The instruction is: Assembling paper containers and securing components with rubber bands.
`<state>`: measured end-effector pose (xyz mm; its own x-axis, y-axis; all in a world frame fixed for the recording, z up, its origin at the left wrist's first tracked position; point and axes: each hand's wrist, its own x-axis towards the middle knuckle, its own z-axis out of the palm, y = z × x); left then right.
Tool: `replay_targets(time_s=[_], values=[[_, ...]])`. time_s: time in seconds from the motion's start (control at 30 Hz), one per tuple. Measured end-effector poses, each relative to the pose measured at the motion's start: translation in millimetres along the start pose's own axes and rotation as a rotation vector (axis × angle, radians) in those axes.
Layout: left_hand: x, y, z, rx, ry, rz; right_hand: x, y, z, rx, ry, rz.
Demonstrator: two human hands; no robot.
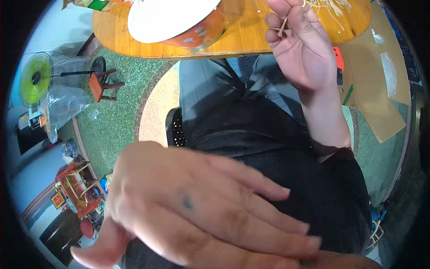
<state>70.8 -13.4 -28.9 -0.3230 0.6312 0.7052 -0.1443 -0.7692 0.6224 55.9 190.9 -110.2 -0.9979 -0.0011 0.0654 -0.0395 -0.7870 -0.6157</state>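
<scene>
Two hands of yours show in the head view. Your right hand (301,49) is raised near the worktop (242,38) edge, palm toward you, its fingers (274,21) curled shut on a short pale stem (282,26) pinched against the thumb. Just above it, a loose heap of thin pale strands (329,5) lies on the wooden worktop. Your left hand (197,204) fills the lower part of the picture, close to the camera and blurred, fingers spread flat and holding nothing, over your dark lap. Left of the right hand, a bowl (179,20) with a white inside and an orange patterned outside sits on the worktop. Below, on the green floor (121,112), stands a small red stool (102,85), well apart from both hands.
</scene>
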Motion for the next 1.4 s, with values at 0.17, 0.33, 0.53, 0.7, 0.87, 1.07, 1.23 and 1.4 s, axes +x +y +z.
replay_targets(time_s=[0.17,0.33,0.53,0.7,0.87,1.07,1.23,1.4], values=[[-17,10,-35,1.361,0.152,-0.034,-1,10,18,-0.110,-0.124,-0.082],[-14,-27,-35,1.301,0.534,-0.305,-12,22,26,0.230,-0.062,0.029],[-15,-37,-43,1.398,0.578,-0.286,-17,19,42,0.077,0.184,-0.096],[-24,-32,-47,1.375,0.588,-0.307,-18,32,-2,-0.337,0.204,-0.341],[-28,-26,-43,1.390,0.595,-0.385,-23,11,13,-1.017,-0.011,-0.653],[-24,-24,-45,1.358,0.635,-0.373,-16,24,18,-1.107,-0.077,-0.625],[-21,-13,-43,1.335,0.567,-0.487,-13,26,19,-1.101,-0.076,-0.679],[-2,15,-59,1.426,0.616,-0.150,-5,25,24,-1.091,-0.034,-0.542]])
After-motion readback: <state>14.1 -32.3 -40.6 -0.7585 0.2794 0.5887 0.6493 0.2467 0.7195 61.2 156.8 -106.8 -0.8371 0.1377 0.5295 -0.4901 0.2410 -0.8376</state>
